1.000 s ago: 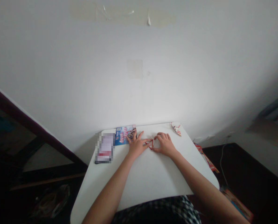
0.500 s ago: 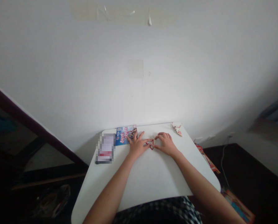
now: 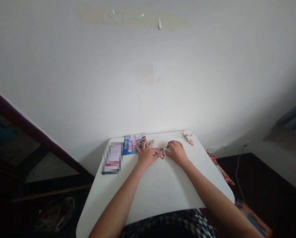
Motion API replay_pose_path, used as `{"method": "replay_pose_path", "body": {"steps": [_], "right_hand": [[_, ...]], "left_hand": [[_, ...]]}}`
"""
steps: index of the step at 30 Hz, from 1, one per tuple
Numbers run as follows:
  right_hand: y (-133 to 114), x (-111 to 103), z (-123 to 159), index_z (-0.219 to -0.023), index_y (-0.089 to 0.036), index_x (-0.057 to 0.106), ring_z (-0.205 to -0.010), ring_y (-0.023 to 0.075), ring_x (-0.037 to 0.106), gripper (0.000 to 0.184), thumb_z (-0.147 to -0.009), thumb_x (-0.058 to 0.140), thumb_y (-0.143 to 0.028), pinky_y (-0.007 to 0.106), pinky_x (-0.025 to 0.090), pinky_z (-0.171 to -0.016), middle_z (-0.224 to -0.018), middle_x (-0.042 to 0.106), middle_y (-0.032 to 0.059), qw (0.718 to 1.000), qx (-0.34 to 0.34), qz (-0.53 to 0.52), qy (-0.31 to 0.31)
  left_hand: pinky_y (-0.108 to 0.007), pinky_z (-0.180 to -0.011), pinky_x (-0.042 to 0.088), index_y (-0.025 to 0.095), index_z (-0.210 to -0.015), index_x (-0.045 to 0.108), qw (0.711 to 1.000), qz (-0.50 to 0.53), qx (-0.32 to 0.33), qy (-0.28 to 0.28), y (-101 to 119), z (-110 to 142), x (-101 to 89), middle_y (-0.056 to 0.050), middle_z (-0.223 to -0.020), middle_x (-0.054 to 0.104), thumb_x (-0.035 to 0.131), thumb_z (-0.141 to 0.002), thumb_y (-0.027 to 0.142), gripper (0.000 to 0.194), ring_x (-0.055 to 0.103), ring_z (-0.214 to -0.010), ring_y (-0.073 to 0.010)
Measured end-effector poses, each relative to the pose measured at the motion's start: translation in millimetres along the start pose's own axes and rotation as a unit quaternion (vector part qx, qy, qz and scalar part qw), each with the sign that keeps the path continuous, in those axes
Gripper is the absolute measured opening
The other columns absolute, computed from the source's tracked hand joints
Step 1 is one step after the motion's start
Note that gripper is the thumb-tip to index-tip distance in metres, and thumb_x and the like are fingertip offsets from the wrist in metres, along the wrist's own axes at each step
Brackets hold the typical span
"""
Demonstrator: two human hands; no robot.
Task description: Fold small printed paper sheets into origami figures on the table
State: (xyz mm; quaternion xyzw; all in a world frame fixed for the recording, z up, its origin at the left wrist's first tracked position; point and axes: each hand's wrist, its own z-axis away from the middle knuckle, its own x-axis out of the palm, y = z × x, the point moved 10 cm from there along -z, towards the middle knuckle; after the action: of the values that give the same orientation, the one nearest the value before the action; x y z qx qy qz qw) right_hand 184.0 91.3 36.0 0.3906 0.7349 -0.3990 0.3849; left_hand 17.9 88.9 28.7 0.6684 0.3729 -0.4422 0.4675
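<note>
A small folded paper (image 3: 162,154) with red edges and a pale printed part lies on the white table (image 3: 163,191). My left hand (image 3: 146,155) is spread flat, its thumb and index finger resting on the left side of this paper. Its other fingers reach over the lower right of a blue printed card (image 3: 130,149). At the paper's right edge, my right hand (image 3: 177,152) has bent fingers, with thumb and index finger close together on it. Part of the paper is hidden under the fingers.
Left on the table lies a blurred-out phone-like object (image 3: 113,157). A crumpled or folded white-and-red paper piece (image 3: 188,137) sits at the back right corner. A white wall (image 3: 148,105) rises behind the table. Colourful printed items (image 3: 221,168) are beside the table on the right.
My right thumb and fingers have shifted slightly right along the paper, showing more of its red-edged point. My left hand stays nearly in place.
</note>
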Motion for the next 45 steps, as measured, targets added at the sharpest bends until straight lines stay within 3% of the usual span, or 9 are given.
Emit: {"method": "replay_pose_path", "body": {"steps": [5,12,22,29,36,42,45], "right_hand": [[2,-1,-5,-0.101,-0.023,0.070,-0.114,0.0240,0.059,0.011,-0.094,0.064,-0.029,0.037,0.041,-0.104,-0.116,0.069,0.0067,0.999,0.025,0.020,-0.006],[-2,2,-12,-0.101,-0.022,0.070,-0.114,0.0246,0.058,0.013,-0.096,0.058,-0.025,0.037,0.042,-0.101,-0.115,0.068,0.0086,0.997,0.043,0.056,-0.026],[0,7,-9,-0.106,-0.023,0.068,-0.112,0.0301,0.056,0.019,-0.100,0.050,-0.025,0.048,0.042,-0.105,-0.115,0.066,0.0132,0.998,0.036,0.046,0.017],[-12,3,-2,-0.112,-0.026,0.071,-0.121,0.0276,0.054,0.021,-0.097,0.058,-0.025,0.055,0.032,-0.118,-0.123,0.067,0.0094,0.999,-0.036,-0.016,0.017],[-10,10,3,-0.114,-0.029,0.074,-0.137,0.0290,0.051,0.023,-0.094,0.063,-0.027,0.067,0.021,-0.122,-0.126,0.072,0.0048,0.994,-0.060,-0.087,-0.020],[-6,11,4,-0.114,-0.031,0.074,-0.139,0.0306,0.050,0.022,-0.094,0.065,-0.032,0.071,0.020,-0.120,-0.129,0.072,0.0048,0.995,-0.052,-0.086,-0.021],[-5,12,4,-0.116,-0.032,0.073,-0.139,0.0311,0.050,0.023,-0.095,0.064,-0.031,0.072,0.021,-0.119,-0.130,0.071,0.0047,0.995,-0.050,-0.082,-0.025]], "left_hand": [[-0.087,-0.112,-0.001,0.064,-0.122,0.067,1.000,-0.005,0.003,-0.001,0,-1,0.8,0.010,-0.164,0.041,0.060,-0.090,0.065,0.032,0.019,-0.156,-0.0433],[-0.086,-0.113,-0.004,0.062,-0.122,0.067,1.000,0.001,-0.007,-0.015,-1,-2,2.2,0.009,-0.165,0.041,0.060,-0.091,0.063,0.032,0.019,-0.156,-0.0426],[-0.082,-0.116,-0.010,0.055,-0.122,0.072,1.000,0.018,0.007,0.015,3,1,-1.9,0.004,-0.161,0.048,0.066,-0.089,0.058,0.033,0.022,-0.155,-0.0418],[-0.076,-0.121,-0.011,0.042,-0.115,0.076,0.999,0.012,0.015,0.043,9,3,-3.6,0.001,-0.155,0.054,0.069,-0.087,0.055,0.031,0.027,-0.154,-0.0385],[-0.078,-0.121,-0.003,0.043,-0.117,0.075,0.999,0.013,0.023,0.024,8,3,-6.9,0.001,-0.159,0.051,0.072,-0.082,0.062,0.040,0.027,-0.153,-0.0399],[-0.076,-0.122,-0.001,0.049,-0.126,0.071,0.998,0.042,0.032,-0.028,0,2,-7.2,0.002,-0.164,0.043,0.072,-0.085,0.052,0.042,0.021,-0.156,-0.0393],[-0.078,-0.121,-0.001,0.050,-0.125,0.071,0.998,0.049,0.031,-0.020,-5,0,-9.7,0.003,-0.164,0.043,0.072,-0.084,0.052,0.040,0.021,-0.156,-0.0399]]}}
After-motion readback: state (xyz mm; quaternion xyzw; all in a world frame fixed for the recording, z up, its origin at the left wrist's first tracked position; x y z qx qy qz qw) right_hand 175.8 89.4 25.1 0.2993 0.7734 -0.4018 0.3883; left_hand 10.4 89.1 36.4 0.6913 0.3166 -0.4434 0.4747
